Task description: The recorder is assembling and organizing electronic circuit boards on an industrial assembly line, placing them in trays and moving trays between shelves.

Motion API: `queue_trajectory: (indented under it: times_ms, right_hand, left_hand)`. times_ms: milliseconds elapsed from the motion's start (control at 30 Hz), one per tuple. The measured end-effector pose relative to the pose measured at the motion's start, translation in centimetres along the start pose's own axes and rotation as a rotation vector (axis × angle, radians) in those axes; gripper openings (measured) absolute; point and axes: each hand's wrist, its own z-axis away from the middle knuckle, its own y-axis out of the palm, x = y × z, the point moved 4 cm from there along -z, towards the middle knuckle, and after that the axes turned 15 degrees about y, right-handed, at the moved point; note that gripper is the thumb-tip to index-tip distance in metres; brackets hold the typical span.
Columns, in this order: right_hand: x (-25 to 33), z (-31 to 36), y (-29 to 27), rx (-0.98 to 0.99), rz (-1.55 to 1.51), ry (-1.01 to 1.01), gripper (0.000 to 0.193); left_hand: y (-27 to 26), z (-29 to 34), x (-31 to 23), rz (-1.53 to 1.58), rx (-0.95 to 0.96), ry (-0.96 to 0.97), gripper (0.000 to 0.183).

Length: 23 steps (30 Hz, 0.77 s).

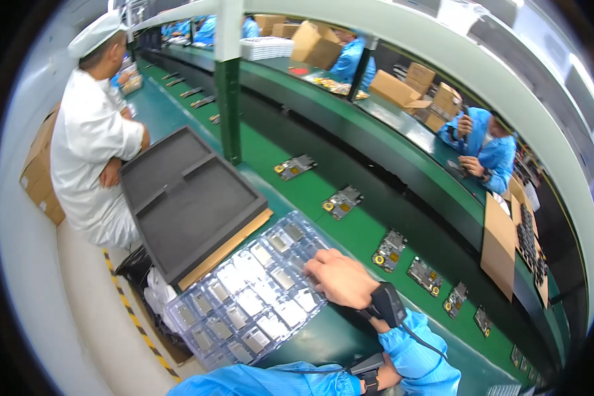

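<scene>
My right hand point(340, 277) is over the right side of a clear plastic blister tray point(208, 340). Its fingers are curled down at the tray's pockets, and their tips are hidden, so what they pinch cannot be made out. Flat silvery metal pieces point(256, 340) lie in many of the pockets. My left forearm, in a blue sleeve point(264, 379), crosses below the tray. The left wrist, with a black strap point(371, 381), passes behind the right sleeve, which hides the left hand's fingers. A black device point(388, 303) is strapped to my right wrist.
Several circuit boards point(389, 251) lie along the green belt point(323, 247) beyond my hand. A black foam-lined tray point(211, 198) lies left of the blister tray. A green post point(229, 112) rises behind. Co-workers in white point(92, 145) and blue point(498, 155) work nearby.
</scene>
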Motion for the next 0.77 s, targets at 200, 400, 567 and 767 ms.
queue_trajectory:
  times_ms: [200, 400, 567, 767]
  right_hand:
    - [-3.0, 1.9, 0.1, -0.082, 0.026, 0.086, 0.028]
    - [-2.8, 2.1, 0.1, -0.184, 0.132, 0.142, 0.020]
    - [-5.5, 2.3, 0.0, -0.128, -0.220, 0.019, 0.024]
    - [-10.1, 12.0, -3.6, -0.347, -0.715, 0.284, 0.016]
  left_hand:
    - [-8.0, -1.0, -6.4, 0.031, 0.013, 0.082, 0.068]
    - [-18.2, -3.6, -12.3, 0.005, 0.026, 0.200, 0.057]
    - [-23.3, -4.9, -16.4, -0.030, 0.085, 0.278, 0.048]
    - [-23.4, -6.6, -17.8, -0.513, 0.487, 0.420, 0.072]
